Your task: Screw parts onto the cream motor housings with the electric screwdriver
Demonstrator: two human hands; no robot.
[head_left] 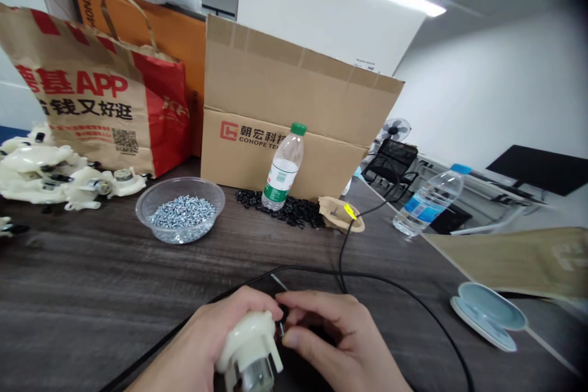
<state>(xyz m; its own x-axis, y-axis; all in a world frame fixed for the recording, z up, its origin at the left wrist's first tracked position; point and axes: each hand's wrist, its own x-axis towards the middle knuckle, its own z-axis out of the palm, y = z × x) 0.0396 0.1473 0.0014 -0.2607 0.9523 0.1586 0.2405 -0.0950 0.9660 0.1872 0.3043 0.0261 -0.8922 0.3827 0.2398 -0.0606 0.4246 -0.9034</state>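
Note:
My left hand (209,331) is wrapped round a cream-white plastic housing (250,334) with a silver motor (257,375) set in its lower end. Close against the housing's right side, my right hand (337,337) pinches a small silver screw (282,329) between thumb and fingers. A small black part (284,313) sits between the fingertips of both hands; which hand bears it I cannot tell. Just beyond the fingers a thin metal rod (278,282) shows, its other end hidden by my right hand.
A clear bowl (151,228) of screws stands behind. Black small parts (305,213) lie around a green-capped bottle (281,168). Similar white housings (41,168) are piled left. A black cable (404,286) crosses the table. A blue-capped bottle (429,202) and open light-blue case (491,312) are right.

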